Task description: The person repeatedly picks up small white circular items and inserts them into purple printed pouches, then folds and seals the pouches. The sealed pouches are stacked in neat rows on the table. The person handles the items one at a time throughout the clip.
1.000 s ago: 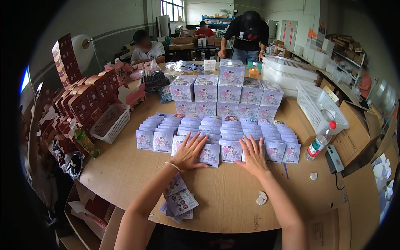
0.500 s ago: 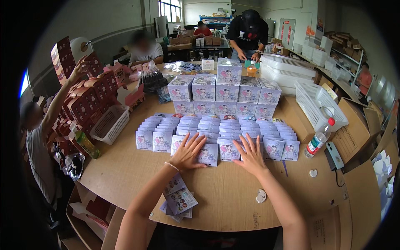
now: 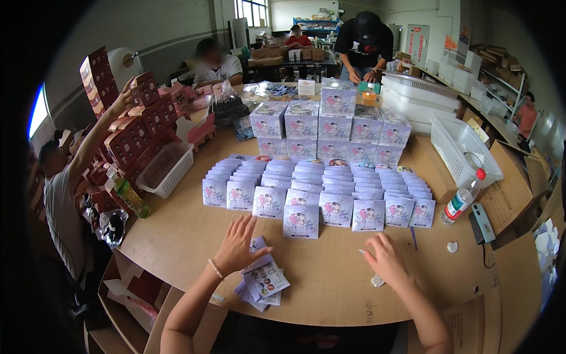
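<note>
Facing printed lilac packets [image 3: 336,207], left grip [image 3: 239,243] spread, right grip [image 3: 382,257] curled, thumb apart; labelled bottle [image 3: 462,199] stands right.

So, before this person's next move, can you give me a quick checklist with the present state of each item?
1. Left hand free: ok, spread open, nothing visible in it.
2. Right hand free: cannot tell, it is curled and its palm is hidden.
3. Front edge of the purple packet rows even: not ok, one packet stands forward of the rest.
4. Loose printed pieces squared up: not ok, they overlap at angles.
5. Clear bottle capped: ok, red cap on.
</note>
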`<state>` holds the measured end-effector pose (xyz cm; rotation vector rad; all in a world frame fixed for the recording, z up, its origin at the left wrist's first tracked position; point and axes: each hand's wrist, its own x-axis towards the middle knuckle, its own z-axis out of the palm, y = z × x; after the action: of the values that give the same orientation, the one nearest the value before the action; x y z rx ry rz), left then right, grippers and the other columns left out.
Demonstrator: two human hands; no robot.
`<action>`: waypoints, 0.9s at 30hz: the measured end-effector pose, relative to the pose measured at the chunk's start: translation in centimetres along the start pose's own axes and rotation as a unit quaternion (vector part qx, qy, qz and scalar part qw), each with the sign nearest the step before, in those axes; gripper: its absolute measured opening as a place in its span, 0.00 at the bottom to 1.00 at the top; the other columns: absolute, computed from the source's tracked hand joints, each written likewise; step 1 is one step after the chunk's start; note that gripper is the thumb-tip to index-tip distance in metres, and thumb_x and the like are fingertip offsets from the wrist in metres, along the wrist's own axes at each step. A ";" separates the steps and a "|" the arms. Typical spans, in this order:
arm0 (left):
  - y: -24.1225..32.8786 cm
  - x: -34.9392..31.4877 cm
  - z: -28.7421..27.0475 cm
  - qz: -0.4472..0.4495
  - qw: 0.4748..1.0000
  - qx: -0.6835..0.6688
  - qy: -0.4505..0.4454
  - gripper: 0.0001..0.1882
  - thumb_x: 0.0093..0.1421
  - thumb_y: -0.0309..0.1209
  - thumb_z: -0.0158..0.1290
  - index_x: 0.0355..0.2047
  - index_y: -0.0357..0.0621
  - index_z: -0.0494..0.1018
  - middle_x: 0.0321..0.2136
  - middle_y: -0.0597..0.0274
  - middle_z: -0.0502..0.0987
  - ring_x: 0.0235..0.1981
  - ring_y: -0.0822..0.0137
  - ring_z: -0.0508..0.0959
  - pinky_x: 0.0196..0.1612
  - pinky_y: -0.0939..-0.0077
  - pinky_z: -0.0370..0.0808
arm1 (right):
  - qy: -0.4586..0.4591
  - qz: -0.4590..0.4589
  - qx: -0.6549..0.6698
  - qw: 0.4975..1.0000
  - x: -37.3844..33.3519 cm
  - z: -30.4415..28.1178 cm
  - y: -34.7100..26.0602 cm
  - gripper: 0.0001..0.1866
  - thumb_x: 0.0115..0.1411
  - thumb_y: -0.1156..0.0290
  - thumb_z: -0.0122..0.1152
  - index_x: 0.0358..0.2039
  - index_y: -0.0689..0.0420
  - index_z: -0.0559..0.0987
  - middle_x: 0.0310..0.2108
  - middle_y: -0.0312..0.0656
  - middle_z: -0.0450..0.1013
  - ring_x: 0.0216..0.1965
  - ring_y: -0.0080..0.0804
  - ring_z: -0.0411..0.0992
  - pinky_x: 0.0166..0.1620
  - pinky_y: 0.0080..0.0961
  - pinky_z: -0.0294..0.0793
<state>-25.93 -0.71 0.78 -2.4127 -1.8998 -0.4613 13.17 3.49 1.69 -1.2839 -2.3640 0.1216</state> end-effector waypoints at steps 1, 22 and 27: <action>-0.3 -1.2 -0.2 -0.016 1.000 0.004 -0.024 0.47 0.52 0.58 0.55 0.61 0.36 0.54 0.62 0.43 0.56 0.64 0.45 0.53 0.65 0.53 0.50 | -0.036 0.061 0.013 0.997 -1.2 -0.6 0.2 0.15 0.52 0.68 0.65 0.36 0.59 0.72 0.38 0.43 0.68 0.40 0.41 0.69 0.43 0.34 0.71; 1.9 -3.0 0.5 -0.075 0.995 -0.032 -0.053 0.48 0.50 0.65 0.51 0.60 0.41 0.60 0.60 0.49 0.60 0.63 0.52 0.56 0.64 0.57 0.52 | -0.029 -0.113 -0.072 0.991 11.8 7.7 -9.4 0.39 0.42 0.59 0.74 0.51 0.62 0.66 0.46 0.47 0.63 0.46 0.46 0.68 0.45 0.37 0.73; 1.6 -2.9 1.5 -0.070 0.996 -0.055 -0.022 0.44 0.53 0.62 0.51 0.60 0.41 0.61 0.60 0.52 0.61 0.64 0.53 0.55 0.65 0.58 0.50 | 0.081 -0.106 -0.095 0.986 13.2 9.7 -8.0 0.39 0.40 0.59 0.74 0.52 0.57 0.66 0.49 0.46 0.61 0.54 0.43 0.59 0.53 0.42 0.64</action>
<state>-24.71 -3.49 -1.17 -2.3826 -2.1275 -0.5379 -3.29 11.03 -0.23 -1.0685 -2.3968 -0.2697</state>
